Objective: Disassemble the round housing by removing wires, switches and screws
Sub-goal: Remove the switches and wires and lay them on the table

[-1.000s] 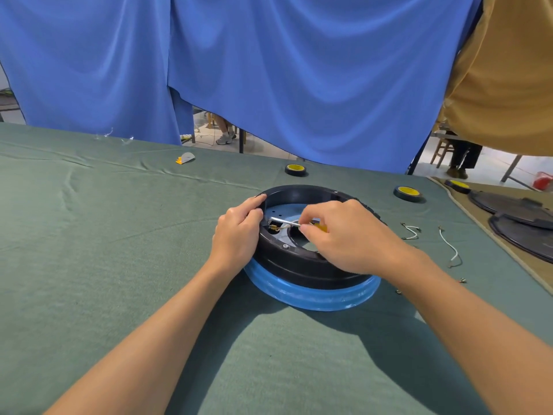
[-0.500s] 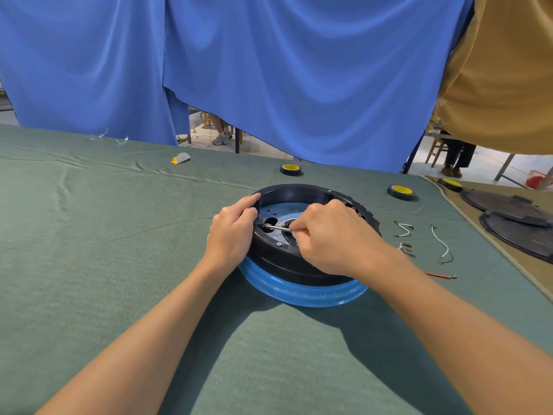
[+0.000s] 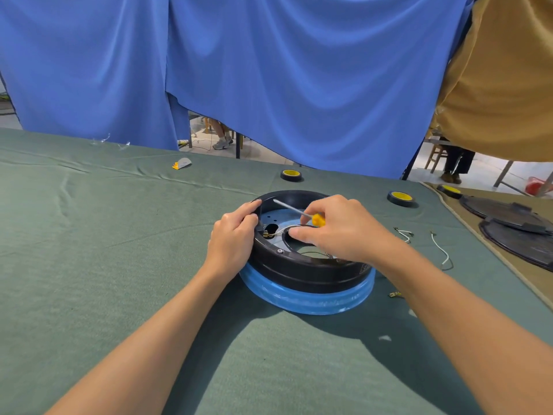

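The round housing point(image 3: 305, 272) is a black ring on a blue base, lying on the green cloth in the middle of the table. My left hand point(image 3: 232, 239) grips its left rim, thumb over the top edge. My right hand point(image 3: 341, 229) reaches over the opening and holds a small screwdriver point(image 3: 299, 211) with a yellow handle, its metal shaft pointing up and left, clear of the housing floor. A brass terminal with a pale wire point(image 3: 270, 234) sits inside the left wall, just ahead of my right fingertips.
Loose white wires point(image 3: 443, 250) and a small brass connector point(image 3: 395, 294) lie on the green cloth point(image 3: 104, 265) right of the housing. Two yellow-centred tape rolls point(image 3: 291, 174) point(image 3: 401, 198) sit behind it. Dark round covers point(image 3: 508, 214) lie at the far right. Blue curtains hang behind.
My right hand has lifted the screwdriver tip away from the terminal at the left wall; the shaft now points up and left. My left hand stays on the rim.
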Demonstrator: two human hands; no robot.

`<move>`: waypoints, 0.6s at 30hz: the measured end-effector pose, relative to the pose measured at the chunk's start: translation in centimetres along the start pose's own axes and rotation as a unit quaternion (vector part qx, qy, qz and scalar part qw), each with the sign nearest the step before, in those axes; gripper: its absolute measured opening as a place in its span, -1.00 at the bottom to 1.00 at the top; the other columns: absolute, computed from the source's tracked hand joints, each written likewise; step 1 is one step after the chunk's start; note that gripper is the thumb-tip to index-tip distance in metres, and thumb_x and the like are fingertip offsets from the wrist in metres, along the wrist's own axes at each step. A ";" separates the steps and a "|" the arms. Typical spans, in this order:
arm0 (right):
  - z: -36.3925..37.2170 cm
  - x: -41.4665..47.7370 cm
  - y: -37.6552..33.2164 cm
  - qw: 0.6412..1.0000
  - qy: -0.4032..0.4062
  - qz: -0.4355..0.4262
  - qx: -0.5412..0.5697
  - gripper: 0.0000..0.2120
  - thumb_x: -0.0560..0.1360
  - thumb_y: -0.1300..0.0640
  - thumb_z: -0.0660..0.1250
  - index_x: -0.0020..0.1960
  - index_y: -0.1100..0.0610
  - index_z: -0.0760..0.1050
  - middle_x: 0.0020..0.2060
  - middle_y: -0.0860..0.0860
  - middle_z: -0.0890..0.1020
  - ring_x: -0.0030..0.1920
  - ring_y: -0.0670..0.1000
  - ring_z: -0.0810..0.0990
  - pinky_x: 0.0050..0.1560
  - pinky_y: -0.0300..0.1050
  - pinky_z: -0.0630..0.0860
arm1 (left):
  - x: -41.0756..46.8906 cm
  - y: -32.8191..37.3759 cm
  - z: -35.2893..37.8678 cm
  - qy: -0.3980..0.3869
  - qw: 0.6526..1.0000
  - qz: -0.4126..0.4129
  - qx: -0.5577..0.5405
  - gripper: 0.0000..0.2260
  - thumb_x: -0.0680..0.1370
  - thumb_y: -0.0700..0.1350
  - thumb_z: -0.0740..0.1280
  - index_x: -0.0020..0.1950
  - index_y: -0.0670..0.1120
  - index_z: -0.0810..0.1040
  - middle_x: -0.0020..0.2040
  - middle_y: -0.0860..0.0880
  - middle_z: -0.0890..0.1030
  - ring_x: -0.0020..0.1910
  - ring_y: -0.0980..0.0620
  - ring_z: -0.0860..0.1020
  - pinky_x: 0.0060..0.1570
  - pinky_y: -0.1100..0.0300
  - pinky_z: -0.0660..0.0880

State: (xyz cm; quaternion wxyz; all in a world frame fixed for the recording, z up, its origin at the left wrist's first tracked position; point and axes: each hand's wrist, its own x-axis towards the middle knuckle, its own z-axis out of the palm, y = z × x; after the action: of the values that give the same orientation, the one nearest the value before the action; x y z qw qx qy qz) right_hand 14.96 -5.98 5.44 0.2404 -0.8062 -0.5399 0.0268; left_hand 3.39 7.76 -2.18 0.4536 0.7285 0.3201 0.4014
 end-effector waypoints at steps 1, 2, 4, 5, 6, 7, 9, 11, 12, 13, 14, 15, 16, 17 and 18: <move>0.0 0.8 0.0 1.000 -0.002 0.005 0.004 -0.88 0.46 -0.04 0.41 -0.10 -0.01 0.60 -0.34 -0.11 0.55 -0.26 -0.02 0.53 -0.34 -0.16 0.41 | 0.0 0.0 0.0 0.000 1.000 0.002 0.000 -0.49 0.43 0.02 0.10 0.34 0.06 0.56 0.27 0.03 0.61 0.25 0.04 0.51 0.32 -0.02 0.40; 0.0 1.7 0.1 1.000 0.000 0.011 -0.002 -0.95 0.46 0.05 0.42 -0.11 0.01 0.60 -0.31 -0.10 0.54 -0.22 0.02 0.54 -0.32 -0.16 0.44 | -0.1 0.0 0.0 0.001 1.000 0.003 0.000 -0.49 0.43 0.02 0.10 0.34 0.05 0.56 0.27 0.02 0.61 0.26 0.03 0.51 0.34 -0.03 0.39; 0.3 3.4 0.4 0.999 -0.008 0.031 -0.033 -0.92 0.45 0.19 0.39 -0.09 0.04 0.62 -0.23 -0.02 0.57 -0.14 0.08 0.56 -0.19 -0.06 0.54 | -0.1 0.0 -0.1 0.001 1.000 0.003 -0.005 -0.50 0.43 0.01 0.11 0.33 0.03 0.57 0.25 -0.01 0.62 0.27 -0.02 0.52 0.34 -0.07 0.39; 0.4 4.2 0.7 0.998 -0.019 0.044 -0.051 -0.90 0.45 0.20 0.38 -0.07 0.06 0.62 -0.18 0.03 0.59 -0.10 0.11 0.57 -0.11 0.00 0.59 | 0.0 0.0 -0.1 0.002 1.000 0.002 -0.008 -0.50 0.43 0.01 0.12 0.32 0.03 0.57 0.22 -0.02 0.64 0.26 -0.05 0.54 0.32 -0.09 0.40; 0.5 4.9 1.0 0.996 -0.033 0.054 -0.068 -0.90 0.44 0.18 0.40 -0.05 0.07 0.62 -0.14 0.07 0.60 -0.07 0.13 0.57 -0.03 0.06 0.60 | 0.0 0.0 -0.1 0.003 1.000 0.002 -0.008 -0.50 0.43 0.01 0.12 0.32 0.03 0.58 0.21 -0.03 0.64 0.24 -0.06 0.55 0.31 -0.09 0.42; 0.5 5.4 1.3 0.994 -0.048 0.061 -0.079 -0.89 0.43 0.15 0.43 -0.04 0.09 0.62 -0.11 0.09 0.61 -0.05 0.15 0.58 0.01 0.09 0.59 | 0.0 0.0 -0.1 0.004 1.000 0.001 -0.007 -0.51 0.43 0.01 0.12 0.31 0.04 0.58 0.20 -0.02 0.65 0.23 -0.05 0.55 0.30 -0.09 0.42; 0.4 6.2 2.0 0.991 -0.072 0.067 -0.094 -0.84 0.40 0.10 0.49 -0.07 0.13 0.62 -0.14 0.10 0.63 -0.06 0.14 0.60 0.01 0.11 0.60 | 0.0 0.0 -0.1 0.004 1.000 0.001 -0.009 -0.51 0.43 0.01 0.12 0.31 0.04 0.58 0.20 0.00 0.65 0.22 -0.02 0.55 0.30 -0.07 0.42; 0.4 6.7 2.5 0.989 -0.080 0.066 -0.108 -0.80 0.37 0.06 0.52 -0.10 0.15 0.60 -0.19 0.09 0.63 -0.11 0.12 0.61 -0.03 0.10 0.61 | 0.1 0.0 -0.1 0.000 1.000 0.004 -0.009 -0.51 0.44 0.01 0.12 0.31 0.04 0.58 0.23 0.03 0.63 0.23 0.03 0.54 0.31 -0.02 0.42; 0.5 6.8 2.7 0.988 -0.083 0.065 -0.114 -0.78 0.36 0.05 0.53 -0.11 0.14 0.59 -0.21 0.09 0.62 -0.13 0.12 0.60 -0.04 0.10 0.62 | 0.1 0.0 0.0 0.000 1.000 0.007 -0.010 -0.51 0.44 0.00 0.12 0.32 0.04 0.58 0.24 0.04 0.63 0.22 0.04 0.54 0.31 0.00 0.42; 0.6 6.9 2.9 0.987 -0.085 0.063 -0.122 -0.77 0.35 0.04 0.53 -0.12 0.14 0.58 -0.22 0.08 0.62 -0.14 0.11 0.60 -0.05 0.09 0.61 | 0.2 -0.1 0.0 0.000 1.000 0.008 -0.010 -0.53 0.46 -0.01 0.12 0.32 0.05 0.58 0.24 0.04 0.62 0.21 0.06 0.54 0.29 0.02 0.43; 0.8 6.9 3.1 0.986 -0.084 0.062 -0.131 -0.78 0.35 0.04 0.53 -0.13 0.13 0.57 -0.23 0.07 0.61 -0.16 0.12 0.60 -0.07 0.08 0.61 | 0.2 -0.1 0.0 0.000 1.000 0.010 -0.010 -0.57 0.50 -0.03 0.14 0.32 0.04 0.58 0.24 0.04 0.62 0.18 0.07 0.55 0.27 0.04 0.44; 1.0 6.9 3.4 0.985 -0.081 0.063 -0.138 -0.81 0.36 0.07 0.52 -0.13 0.12 0.57 -0.24 0.07 0.60 -0.17 0.12 0.60 -0.08 0.07 0.61 | 0.3 -0.3 0.0 0.001 1.000 0.012 -0.008 -0.62 0.55 -0.08 0.16 0.32 0.04 0.58 0.23 0.04 0.63 0.14 0.09 0.55 0.24 0.06 0.45; 1.2 6.8 3.6 0.985 -0.077 0.064 -0.142 -0.84 0.37 0.09 0.50 -0.14 0.11 0.57 -0.24 0.06 0.59 -0.17 0.13 0.60 -0.09 0.06 0.61 | 0.4 -0.4 0.0 0.004 1.000 0.014 -0.004 -0.65 0.59 -0.13 0.17 0.32 0.04 0.57 0.24 0.04 0.62 0.10 0.11 0.55 0.21 0.10 0.46; 1.4 6.8 3.8 0.985 -0.074 0.064 -0.144 -0.88 0.38 0.12 0.47 -0.15 0.11 0.57 -0.25 0.06 0.58 -0.17 0.14 0.60 -0.10 0.06 0.61 | 0.4 -0.5 0.0 0.006 1.000 0.014 -0.001 -0.65 0.61 -0.17 0.17 0.32 0.04 0.57 0.24 0.04 0.62 0.07 0.15 0.55 0.18 0.13 0.45; 1.5 6.7 4.0 0.985 -0.072 0.062 -0.146 -0.91 0.39 0.14 0.45 -0.15 0.11 0.56 -0.24 0.05 0.58 -0.17 0.14 0.59 -0.11 0.07 0.60 | 0.4 -0.5 0.0 0.006 1.000 0.015 0.001 -0.65 0.61 -0.18 0.17 0.32 0.04 0.57 0.24 0.04 0.62 0.05 0.19 0.55 0.17 0.15 0.45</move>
State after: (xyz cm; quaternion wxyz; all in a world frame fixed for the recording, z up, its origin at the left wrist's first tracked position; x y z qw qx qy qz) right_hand 20.75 -0.72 3.87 0.0785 -0.8603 -0.5032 0.0210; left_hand 3.50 8.34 -2.54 0.4452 0.7310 0.3121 0.4123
